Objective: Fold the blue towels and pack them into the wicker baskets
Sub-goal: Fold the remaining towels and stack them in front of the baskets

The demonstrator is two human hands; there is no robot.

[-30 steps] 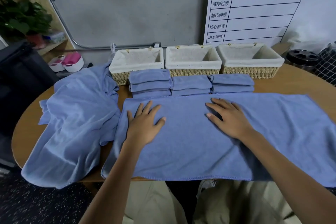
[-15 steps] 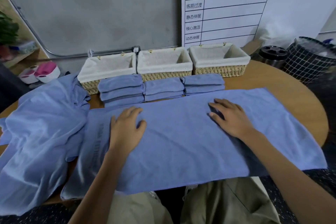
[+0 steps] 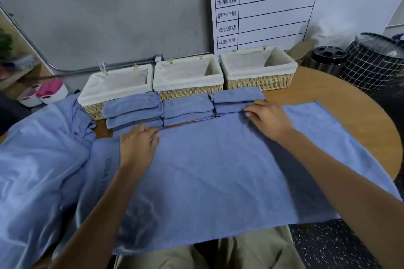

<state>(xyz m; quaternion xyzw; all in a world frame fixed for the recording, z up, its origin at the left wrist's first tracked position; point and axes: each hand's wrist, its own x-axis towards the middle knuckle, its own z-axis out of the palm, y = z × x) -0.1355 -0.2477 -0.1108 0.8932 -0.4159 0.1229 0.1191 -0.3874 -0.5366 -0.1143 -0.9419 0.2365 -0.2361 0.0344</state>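
Two hands on blue towel (image 3: pixel 218 170) printed "YOGA", chart (image 3: pixel 269 6) rows "名称", "内容"

1. The left grip (image 3: pixel 138 146) has its fingertips curled under the spread towel's (image 3: pixel 218 170) far edge, out of sight.
2. Left of that grip, the towel's printed lettering (image 3: pixel 107 176) is too blurred to read fully.
3. The unfolded pile (image 3: pixel 37 170) runs off the picture's left edge.
4. Beyond the right grip (image 3: pixel 265 119), the chart (image 3: pixel 273 6) is cropped above.

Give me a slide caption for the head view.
Both hands at spread blue towel's far edge, before three wicker baskets.
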